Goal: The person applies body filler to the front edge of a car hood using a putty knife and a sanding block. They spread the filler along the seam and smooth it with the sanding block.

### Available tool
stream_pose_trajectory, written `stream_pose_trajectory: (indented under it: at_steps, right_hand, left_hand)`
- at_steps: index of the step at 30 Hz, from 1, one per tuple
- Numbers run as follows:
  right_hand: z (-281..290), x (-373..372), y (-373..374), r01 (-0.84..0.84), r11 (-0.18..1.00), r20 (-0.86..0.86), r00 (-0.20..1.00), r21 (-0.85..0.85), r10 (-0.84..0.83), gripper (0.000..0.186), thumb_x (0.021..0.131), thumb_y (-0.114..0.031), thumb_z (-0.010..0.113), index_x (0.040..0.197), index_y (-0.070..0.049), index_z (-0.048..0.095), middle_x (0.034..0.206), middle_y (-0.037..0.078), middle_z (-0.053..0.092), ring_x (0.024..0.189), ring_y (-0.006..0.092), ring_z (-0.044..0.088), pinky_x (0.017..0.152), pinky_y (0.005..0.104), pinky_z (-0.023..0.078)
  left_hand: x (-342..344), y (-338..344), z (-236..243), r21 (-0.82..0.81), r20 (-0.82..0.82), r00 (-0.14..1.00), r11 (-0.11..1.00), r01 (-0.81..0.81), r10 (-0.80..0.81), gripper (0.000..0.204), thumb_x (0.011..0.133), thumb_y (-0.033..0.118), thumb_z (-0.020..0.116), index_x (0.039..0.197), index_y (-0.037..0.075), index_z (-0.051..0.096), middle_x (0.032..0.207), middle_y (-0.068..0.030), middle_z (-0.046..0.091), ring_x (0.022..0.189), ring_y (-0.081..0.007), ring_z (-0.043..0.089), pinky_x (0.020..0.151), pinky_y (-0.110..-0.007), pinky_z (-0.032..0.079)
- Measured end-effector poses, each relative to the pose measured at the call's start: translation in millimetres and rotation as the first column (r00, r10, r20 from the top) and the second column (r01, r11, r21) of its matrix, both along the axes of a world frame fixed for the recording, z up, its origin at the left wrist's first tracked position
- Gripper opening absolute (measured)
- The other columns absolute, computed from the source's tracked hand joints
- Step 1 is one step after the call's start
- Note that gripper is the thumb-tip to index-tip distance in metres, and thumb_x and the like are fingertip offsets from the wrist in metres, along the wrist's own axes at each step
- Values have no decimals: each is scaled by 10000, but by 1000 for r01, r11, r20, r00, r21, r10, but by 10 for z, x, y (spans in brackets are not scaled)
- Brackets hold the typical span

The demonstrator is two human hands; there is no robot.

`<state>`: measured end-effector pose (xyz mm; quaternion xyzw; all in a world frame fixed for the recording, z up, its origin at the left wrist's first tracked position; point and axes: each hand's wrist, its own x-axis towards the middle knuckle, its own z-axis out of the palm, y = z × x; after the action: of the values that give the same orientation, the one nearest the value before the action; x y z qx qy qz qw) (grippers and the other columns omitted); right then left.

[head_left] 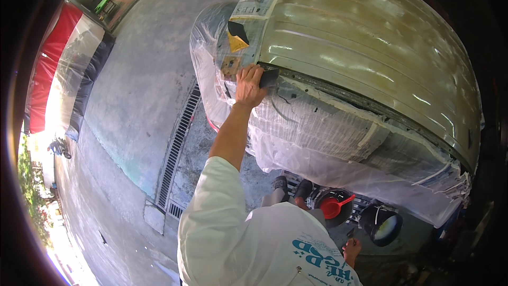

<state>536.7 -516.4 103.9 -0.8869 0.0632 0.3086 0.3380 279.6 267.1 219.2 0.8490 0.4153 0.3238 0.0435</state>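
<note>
A dark sheet [270, 78] juts from the right side of a person's left hand [251, 86] at the near corner of a tan, ribbed vehicle roof [360, 32]. The grip is closed on the sheet, thumb below and fingers laid nearly flat at the roof's edge, with little gap showing. The step looks like rubbing down that edge; done well, it likely calls for even, light pressure, the sheet kept flat and strokes running along the dark channel [338, 85] without snagging the plastic masking [317, 119] just below the grip. Above the grip, a black-and-yellow folded sheet [238, 37] rests on the masking. Well below and right, the right hand [351, 250] hangs near a red scoop [330, 208] and a black bucket [380, 226]; whether its fingers hold anything cannot be told.
</note>
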Motion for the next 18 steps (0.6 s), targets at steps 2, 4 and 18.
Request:
stream_pose_trajectory:
  at_steps: [2, 4, 18]
  right_hand:
    - [10, -33, 38, 17, 1000, -7, 1000, 5, -17, 220, 979, -141, 630, 1102, 41, 637, 777, 48, 574, 592, 137, 548, 481, 318, 507]
    - [24, -28, -16, 57, 997, -31, 998, 42, -56, 225, 982, -152, 630, 1089, 45, 642, 774, 52, 577, 589, 141, 553, 486, 318, 515]
    - [66, 102, 149, -108, 993, 90, 990, 40, 104, 280, 990, -178, 655, 1135, 62, 651, 794, 68, 614, 567, 147, 579, 494, 319, 521]
  left_hand:
    - [19, 28, 40, 20, -30, 999, 1000, -21, 22, 491, 763, 137, 719, 1238, 52, 629, 1318, -142, 669, 1360, -389, 515, 1199, -561, 297]
    - [44, 58, 3, -7, -22, 997, 997, -78, 78, 454, 797, 132, 701, 1240, 54, 635, 1314, -140, 670, 1350, -394, 524, 1207, -559, 287]
    - [-184, 403, -418, 133, 108, 991, 986, -96, 82, 165, 935, 151, 654, 1014, 64, 771, 1246, -87, 695, 1350, -387, 527, 1084, -547, 403]
